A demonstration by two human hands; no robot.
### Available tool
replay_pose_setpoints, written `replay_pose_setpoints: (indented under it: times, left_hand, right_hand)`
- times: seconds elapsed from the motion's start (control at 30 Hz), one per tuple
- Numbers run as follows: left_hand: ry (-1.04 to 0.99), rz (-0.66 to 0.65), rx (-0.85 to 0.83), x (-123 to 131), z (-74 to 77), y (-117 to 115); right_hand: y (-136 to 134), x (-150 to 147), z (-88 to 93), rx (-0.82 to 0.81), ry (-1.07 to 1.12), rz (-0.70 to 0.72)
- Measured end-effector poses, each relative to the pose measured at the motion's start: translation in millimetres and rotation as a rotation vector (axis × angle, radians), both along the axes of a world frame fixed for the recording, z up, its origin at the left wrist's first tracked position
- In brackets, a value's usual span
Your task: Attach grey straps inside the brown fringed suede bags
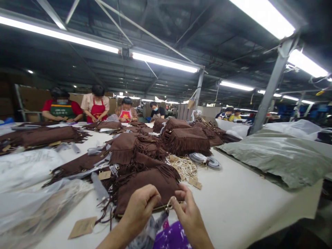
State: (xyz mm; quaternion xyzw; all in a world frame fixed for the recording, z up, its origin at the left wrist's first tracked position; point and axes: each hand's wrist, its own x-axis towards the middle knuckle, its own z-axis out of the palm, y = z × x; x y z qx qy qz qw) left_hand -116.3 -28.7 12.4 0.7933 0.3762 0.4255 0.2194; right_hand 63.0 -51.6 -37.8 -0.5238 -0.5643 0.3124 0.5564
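Fingers of the left hand (141, 205) are closed in a pinch on a thin dark strand (161, 202). By the right hand (191, 211) a gold-coloured ring (169, 204) is held at the thumb, the other fingers being loosely curled. Clock positions are taken from the hands, left to right:

- Nine o'clock: clear plastic sheeting (38, 211), crumpled.
- Between eight and nine: one cardboard tag (82, 227), laid flat.
- Ten o'clock, far side: one co-worker (62, 110), dressed in a green apron.
- Twelve o'clock, just beyond the ring: one brown fringed bag (155, 179), laid flat, its zip edge turned toward the hands.
- Six o'clock: purple material (172, 238), partly hidden.
- One o'clock: cream cords (185, 166), heaped.
- Between one and two: grey coils (199, 158), bundled.
- Between two and three: one grey-green sack (280, 152), spread on the white table (241, 193).
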Motion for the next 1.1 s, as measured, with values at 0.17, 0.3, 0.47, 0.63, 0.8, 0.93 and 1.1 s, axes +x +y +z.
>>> replay_pose_setpoints:
  times: [0.17,0.3,0.47,0.63,0.8,0.93,1.1]
  left_hand:
    - [0.000,-0.017,0.016,6,28.3,-4]
    - [0.003,-0.140,-0.029,9,39.4,-5]
    - [0.410,0.017,0.048,-31,3.4,12]
    - [0.766,0.046,0.105,-66,-47.5,28]
    - [0.592,0.129,-0.041,-68,-53.3,53]
    - [0.447,0.165,-0.118,-72,-48.0,71]
    - [0.231,0.237,-0.225,-81,-58.9,83]
  right_hand:
    - [-6,-3,13.3,0.285,-0.248,0.046]
    - [-5,0,20.3,0.251,-0.253,0.237]
    - [4,31,24.7,0.094,-0.045,0.274]
    - [10,51,23.8,0.019,-0.295,0.360]
    - [10,31,29.0,0.041,-0.637,0.442]
    - [18,4,31.7,0.088,-0.821,0.473]
    - [39,-32,16.5,0.002,-0.860,0.443]
